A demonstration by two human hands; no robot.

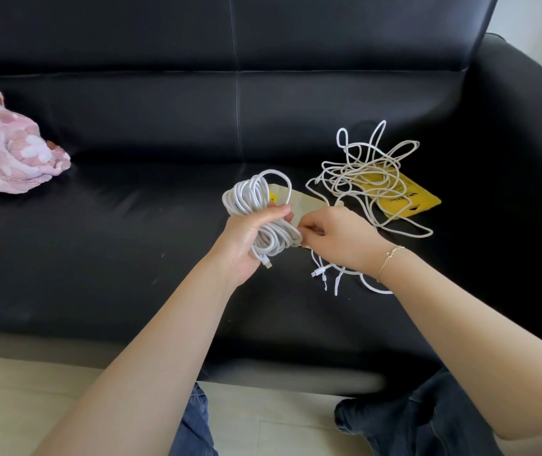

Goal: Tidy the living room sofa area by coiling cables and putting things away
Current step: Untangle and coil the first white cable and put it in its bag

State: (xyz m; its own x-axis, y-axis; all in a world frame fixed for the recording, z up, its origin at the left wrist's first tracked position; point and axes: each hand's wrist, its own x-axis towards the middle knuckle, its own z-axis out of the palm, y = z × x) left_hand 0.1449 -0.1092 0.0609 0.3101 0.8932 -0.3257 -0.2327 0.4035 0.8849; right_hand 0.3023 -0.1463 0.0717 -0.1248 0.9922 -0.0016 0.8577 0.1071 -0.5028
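Caught mid-coil, by the look of it: gripped a bundled white cable in the left hand, fingers curled round the middle of the loops, thumb laid across the front; left one plug dangling below the palm. Pinched at the bundle's right side with the right hand, fingertips drawn close and narrow, seemingly on the cable's tail end; could not tell exactly which strand.

Held the bundle above the seat of the black sofa, over a beige pouch lying flat on the cushion. Saw a second heap of white cable loose and tangled just to the right, spread over a yellow packet; saw its loose plugs trailing toward the seat's front edge below the right wrist. Noted a pink blanket at the far left, well apart.

Judged the first cable nearly coiled and the tangle untouched; put the task somewhere short of halfway. Needed next, probably: wrapping or tucking the tail to lock the loops, with the left grip kept firm against springing; then putting the bundle away, perhaps in the pouch; then hunting a free end in the tangle before any pulling, to avoid tightening knots.
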